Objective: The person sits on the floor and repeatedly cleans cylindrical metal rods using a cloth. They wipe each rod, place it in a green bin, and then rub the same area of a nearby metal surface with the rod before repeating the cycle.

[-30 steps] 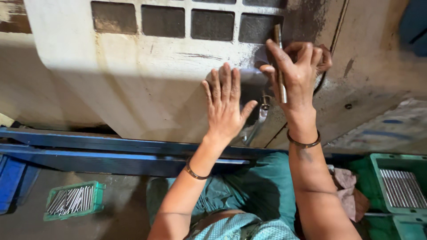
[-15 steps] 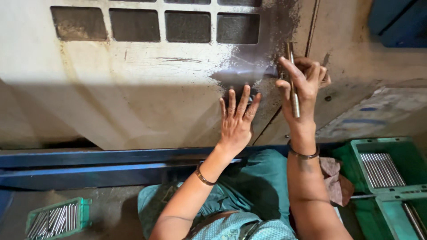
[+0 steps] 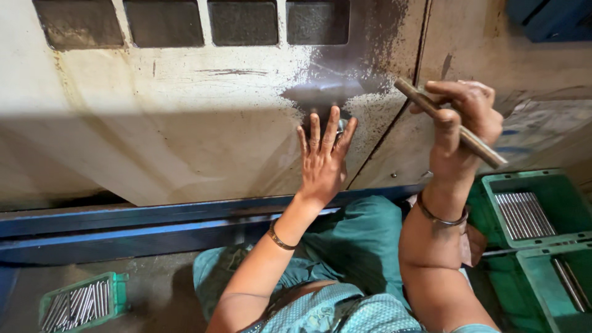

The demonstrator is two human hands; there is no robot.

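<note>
Two hands: left point(image 3: 322, 161) flat, spread, hiding a fitting; right point(image 3: 462, 126) gripping a metal rod point(image 3: 453, 125).

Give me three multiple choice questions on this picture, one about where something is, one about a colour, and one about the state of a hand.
1. Where does the left hand rest?
A. Flat on the pale machine panel
B. Inside a crate
C. On the blue rail

2. What colour are the crates of metal rods?
A. Red
B. Green
C. Yellow

3. What is the state of the right hand?
A. Open and empty
B. Flat on the panel
C. Closed around a metal rod

Answers:
1 A: the left hand's fingers are spread on the machine panel, just under a dark smudged patch.
2 B: the crate at lower left and the crates at right are all green.
3 C: its fingers wrap a metal rod that sticks out slantwise on both sides.
</note>
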